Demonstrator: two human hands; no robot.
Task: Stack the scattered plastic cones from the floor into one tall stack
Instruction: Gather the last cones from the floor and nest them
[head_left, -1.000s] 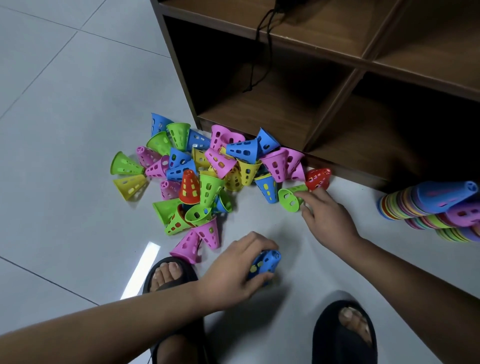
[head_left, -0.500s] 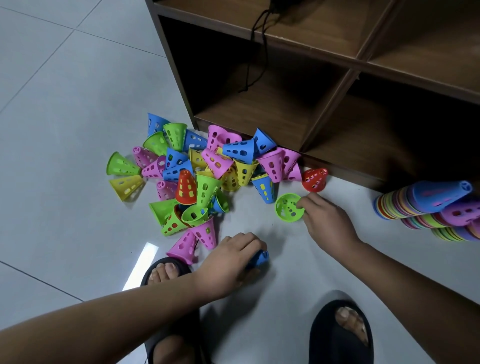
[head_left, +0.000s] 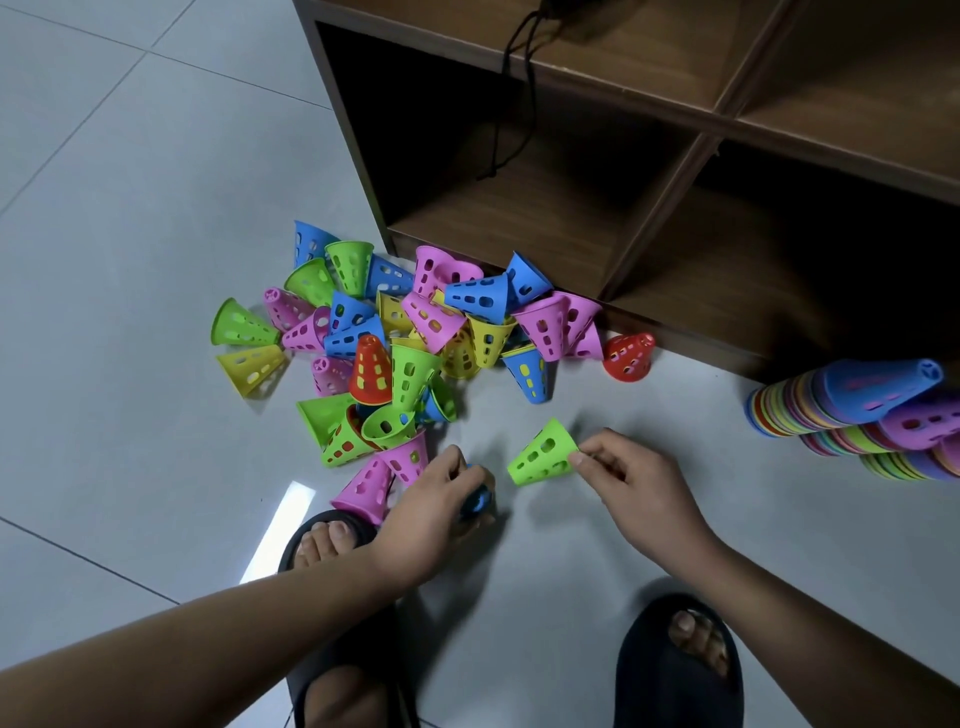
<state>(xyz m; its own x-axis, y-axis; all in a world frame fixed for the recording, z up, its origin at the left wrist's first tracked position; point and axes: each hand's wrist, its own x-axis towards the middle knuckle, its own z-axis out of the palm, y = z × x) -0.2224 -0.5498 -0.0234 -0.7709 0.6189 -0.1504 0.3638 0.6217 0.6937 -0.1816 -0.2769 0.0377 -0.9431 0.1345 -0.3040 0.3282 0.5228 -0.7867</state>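
Observation:
Several small perforated plastic cones in pink, blue, green, yellow and red lie in a loose pile (head_left: 415, 338) on the grey floor tiles. My right hand (head_left: 628, 483) pinches the narrow end of a green cone (head_left: 543, 454), lifted off the pile with its wide mouth pointing left. My left hand (head_left: 431, 512) grips a blue cone (head_left: 479, 500) low over the floor, its fingers hiding most of it. A red cone (head_left: 628, 356) lies alone by the shelf base. Long stacks of nested cones (head_left: 857, 410) lie on their sides at the right edge.
A brown wooden shelf unit (head_left: 675, 156) with open compartments stands right behind the pile, a black cord hanging inside it. My two feet in black slides (head_left: 675, 665) stand at the bottom. Bare floor tiles stretch to the left.
My right hand picked the green cone up from the pile's edge and drew it back toward me. My left hand slid slightly left, keeping the blue cone.

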